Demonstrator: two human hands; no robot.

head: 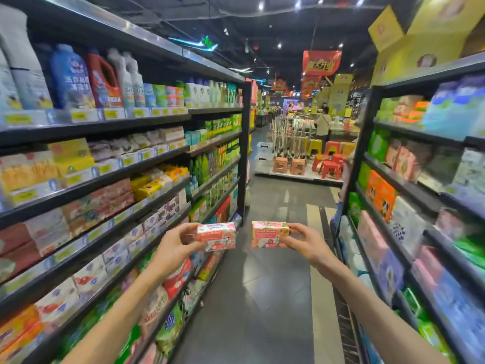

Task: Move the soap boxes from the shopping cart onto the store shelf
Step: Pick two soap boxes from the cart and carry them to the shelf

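While both arms reach out over the aisle floor (273,258), the left hand (174,245) pinches one pink soap box (216,236) by its left end, and the right hand (304,241) pinches a second soap box (269,234) by its right end. The boxes sit apart, between the hands. Left of the left hand, the store shelf (110,227) holds rows of boxed soaps.

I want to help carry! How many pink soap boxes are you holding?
2. One soap box in the left hand, the other soap box in the right hand, both over the aisle.
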